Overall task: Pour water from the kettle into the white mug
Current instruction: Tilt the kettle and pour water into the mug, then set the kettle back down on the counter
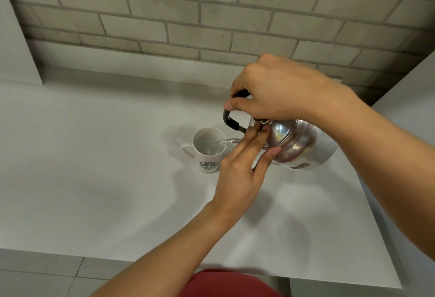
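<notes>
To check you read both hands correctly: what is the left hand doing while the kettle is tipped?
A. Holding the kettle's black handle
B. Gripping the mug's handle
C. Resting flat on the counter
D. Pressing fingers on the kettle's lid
D: the left hand has fingertips on the kettle lid, while the right hand holds the handle.

The right hand [280,89] is raised, knuckles up, its fingers curled into a closed grip with the thumb lying across the front; the bare right forearm runs away to the lower right. The left hand [240,174] reaches forward from below, back of the hand up, fingers stretched out straight and close together, thumb spread to the side. The left forearm slants up from the bottom edge, also bare.
</notes>
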Demonstrator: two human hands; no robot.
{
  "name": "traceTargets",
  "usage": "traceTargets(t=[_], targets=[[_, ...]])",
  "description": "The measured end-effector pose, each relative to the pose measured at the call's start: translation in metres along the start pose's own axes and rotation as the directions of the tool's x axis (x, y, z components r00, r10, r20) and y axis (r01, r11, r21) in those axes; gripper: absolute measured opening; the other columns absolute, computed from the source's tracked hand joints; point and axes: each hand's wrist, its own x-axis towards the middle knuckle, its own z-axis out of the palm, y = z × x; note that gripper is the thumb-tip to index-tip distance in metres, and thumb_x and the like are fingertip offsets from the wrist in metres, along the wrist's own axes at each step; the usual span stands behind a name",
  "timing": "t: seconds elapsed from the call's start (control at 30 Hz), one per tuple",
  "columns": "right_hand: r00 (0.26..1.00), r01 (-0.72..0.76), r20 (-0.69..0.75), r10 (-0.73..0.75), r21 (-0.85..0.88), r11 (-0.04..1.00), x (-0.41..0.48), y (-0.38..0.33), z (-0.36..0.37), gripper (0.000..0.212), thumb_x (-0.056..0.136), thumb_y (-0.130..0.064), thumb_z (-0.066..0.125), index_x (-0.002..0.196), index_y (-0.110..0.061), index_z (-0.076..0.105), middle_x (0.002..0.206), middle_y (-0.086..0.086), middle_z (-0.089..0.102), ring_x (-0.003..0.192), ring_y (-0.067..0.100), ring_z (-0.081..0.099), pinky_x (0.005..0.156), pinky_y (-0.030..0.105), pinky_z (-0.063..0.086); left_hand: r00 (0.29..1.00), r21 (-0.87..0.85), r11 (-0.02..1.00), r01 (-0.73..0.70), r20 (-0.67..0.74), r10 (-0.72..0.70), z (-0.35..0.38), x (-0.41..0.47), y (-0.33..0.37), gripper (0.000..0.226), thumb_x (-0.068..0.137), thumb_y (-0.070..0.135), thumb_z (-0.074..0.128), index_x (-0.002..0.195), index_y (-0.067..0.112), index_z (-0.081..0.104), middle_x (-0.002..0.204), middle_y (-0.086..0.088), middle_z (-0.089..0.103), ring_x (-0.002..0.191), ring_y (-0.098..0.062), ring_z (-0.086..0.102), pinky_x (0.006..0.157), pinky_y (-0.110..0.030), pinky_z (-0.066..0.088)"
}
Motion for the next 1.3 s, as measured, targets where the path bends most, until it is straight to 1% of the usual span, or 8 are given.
traceTargets(t=[0.3, 0.57, 0.7, 0.8, 0.93, 1.0, 1.2, 1.3], targets=[[0.999, 0.007, -0.046, -0.006, 0.031, 0.999, -0.001, 0.005, 0.008, 0.039, 0.095, -0.059, 0.058, 0.098, -0.027, 0.08, 0.075, 0.002, 0.07, 0.076, 0.03, 0.066, 0.06, 0.037, 0.053, 1.0, 0.012, 1.0, -0.009, 0.014, 0.009, -0.003, -0.001, -0.003, 0.042, 0.098, 0.021, 0.07, 0.138, 0.01, 0.063, 0.145, -0.009, 0.062, 0.141, -0.01, 0.05, 0.114, -0.012, 0.035], [0.977, 0.034, -0.211, 0.003, 0.17, 0.985, -0.03, 0.028, 0.019, 0.044, 0.096, -0.059, 0.052, 0.11, -0.028, 0.08, 0.077, -0.004, 0.077, 0.059, 0.006, 0.057, 0.067, 0.036, 0.052, 0.997, 0.025, 1.0, 0.001, 0.083, -0.003, -0.018, 0.003, -0.003, 0.042, 0.091, 0.023, 0.079, 0.13, 0.011, 0.07, 0.14, -0.004, 0.065, 0.134, -0.01, 0.057, 0.112, -0.016, 0.041], [0.942, 0.005, -0.325, 0.087, 0.273, 0.962, -0.046, 0.044, 0.032, 0.037, 0.097, -0.054, 0.06, 0.109, -0.026, 0.081, 0.069, -0.016, 0.069, 0.064, 0.006, 0.064, 0.069, 0.03, 0.052, 0.995, -0.111, 0.989, 0.099, 0.016, -0.098, -0.034, 0.014, -0.003, 0.025, 0.093, 0.03, 0.078, 0.113, 0.016, 0.078, 0.118, 0.005, 0.074, 0.113, -0.011, 0.07, 0.093, -0.039, 0.06], [0.906, -0.052, -0.375, 0.196, 0.361, 0.931, -0.058, 0.055, 0.043, 0.031, 0.095, -0.054, 0.063, 0.104, -0.03, 0.081, 0.071, -0.018, 0.071, 0.068, 0.005, 0.065, 0.069, 0.023, 0.05, 0.985, -0.145, 0.977, 0.159, -0.042, -0.167, -0.043, 0.038, 0.001, 0.021, 0.095, 0.038, 0.073, 0.113, 0.028, 0.072, 0.112, 0.014, 0.068, 0.11, -0.011, 0.068, 0.087, -0.028, 0.061], [0.853, -0.104, -0.388, 0.35, 0.53, 0.842, -0.071, 0.068, 0.058, 0.028, 0.094, -0.053, 0.066, 0.105, -0.032, 0.081, 0.088, -0.017, 0.078, 0.085, 0.002, 0.072, 0.076, 0.026, 0.057, 0.962, 0.077, 0.988, 0.132, 0.231, -0.147, -0.043, 0.073, 0.0, 0.055, 0.102, 0.05, 0.056, 0.153, 0.04, 0.037, 0.146, 0.013, 0.046, 0.12, 0.02, 0.046, 0.092, -0.022, 0.056], [0.823, -0.101, -0.402, 0.401, 0.592, 0.8, -0.075, 0.07, 0.067, 0.027, 0.093, -0.052, 0.068, 0.103, -0.031, 0.081, 0.085, -0.023, 0.076, 0.087, -0.002, 0.072, 0.075, 0.019, 0.055, 0.929, 0.15, 0.986, 0.074, 0.35, -0.123, -0.037, 0.087, 0.001, 0.061, 0.105, 0.048, 0.051, 0.16, 0.038, 0.026, 0.156, 0.008, 0.039, 0.13, 0.014, 0.043, 0.103, -0.028, 0.051], [0.77, -0.103, -0.384, 0.509, 0.713, 0.694, -0.077, 0.077, 0.088, 0.021, 0.094, -0.044, 0.07, 0.102, -0.029, 0.081, 0.089, -0.016, 0.08, 0.086, 0.004, 0.073, 0.078, 0.025, 0.056, 0.898, 0.189, 0.982, -0.027, 0.437, -0.06, -0.023, 0.107, 0.004, 0.04, 0.108, 0.026, 0.052, 0.148, 0.026, 0.055, 0.13, 0.005, 0.065, 0.119, -0.004, 0.058, 0.098, -0.003, 0.037], [0.78, -0.084, -0.375, 0.502, 0.732, 0.677, -0.077, 0.083, 0.097, 0.026, 0.095, -0.047, 0.067, 0.109, -0.03, 0.08, 0.098, -0.02, 0.079, 0.092, 0.001, 0.073, 0.081, 0.021, 0.055, 0.894, 0.187, 0.981, -0.05, 0.446, -0.039, -0.019, 0.109, 0.002, 0.037, 0.108, 0.024, 0.051, 0.144, 0.025, 0.059, 0.125, 0.005, 0.067, 0.114, -0.006, 0.061, 0.096, -0.006, 0.041]])
